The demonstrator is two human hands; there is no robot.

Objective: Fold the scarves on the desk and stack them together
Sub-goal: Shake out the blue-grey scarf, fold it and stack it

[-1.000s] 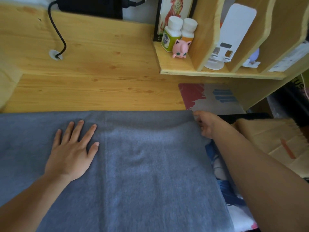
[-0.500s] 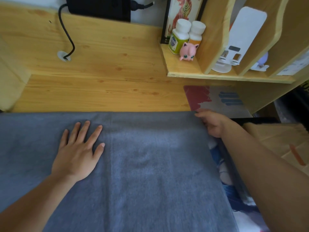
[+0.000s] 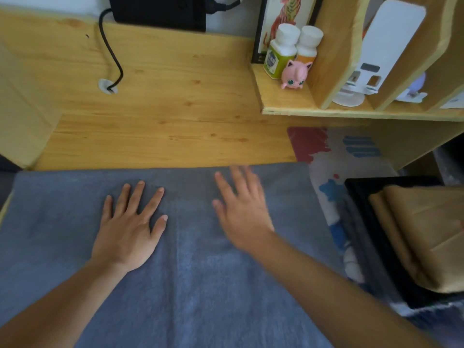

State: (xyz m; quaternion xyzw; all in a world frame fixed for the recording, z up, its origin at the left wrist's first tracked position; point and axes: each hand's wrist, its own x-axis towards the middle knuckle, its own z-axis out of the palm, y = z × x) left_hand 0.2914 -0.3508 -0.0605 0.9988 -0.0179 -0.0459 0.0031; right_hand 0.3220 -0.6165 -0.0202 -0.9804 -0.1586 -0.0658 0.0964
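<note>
Head view: both hands, left hand (image 3: pixel 128 229) and right hand (image 3: pixel 242 209), lie flat-fingered (gripping nothing) on the grey scarf (image 3: pixel 200 272); they should smooth toward 3 o'clock before folding.

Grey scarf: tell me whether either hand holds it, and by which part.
Neither holds it. The left hand lies flat on the scarf; the right hand is open over it, blurred.

grey scarf (image 3: pixel 190 285) cut off left and bottom, right hand (image 3: pixel 242 212) motion-blurred

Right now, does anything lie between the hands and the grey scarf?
Nothing visible does. The left hand lies flat on the grey scarf, and the blurred right hand is spread directly over it.
</note>
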